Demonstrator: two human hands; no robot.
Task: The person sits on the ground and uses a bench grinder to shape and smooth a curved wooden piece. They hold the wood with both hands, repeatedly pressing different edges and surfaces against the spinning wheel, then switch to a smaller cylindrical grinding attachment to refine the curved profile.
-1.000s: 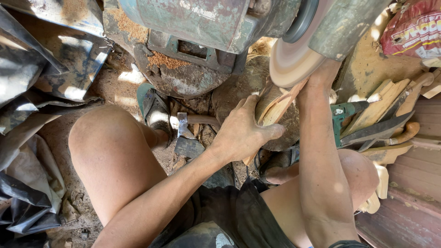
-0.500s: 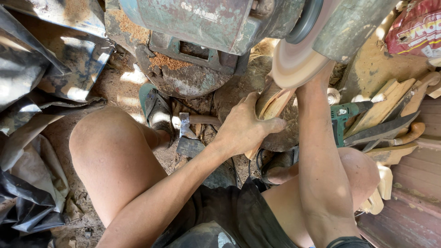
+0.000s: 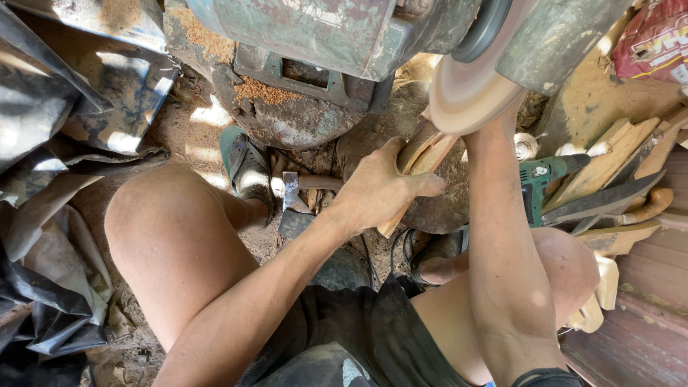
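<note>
The left hand (image 3: 380,190) is clenched around a wooden piece (image 3: 423,154), pressing it up against the sanding disc (image 3: 469,89). The right hand is hidden behind that disc, so its grip cannot be told. The wood looks stiff and light, best gripped mid-length. Below the disc lies a sawdust-strewn dirt floor (image 3: 193,129), with a hatchet (image 3: 292,192) on it.

1. We see a pale tan wooden piece (image 3: 423,161), its grain light brown.
2. We see a beige sanding disc (image 3: 469,93) with a pinkish face.
3. We note a teal-green cordless drill (image 3: 541,183).
4. We note orange sawdust (image 3: 261,89) on the rusty grey-green machine housing (image 3: 322,32).
5. We note black shorts (image 3: 358,330).
</note>
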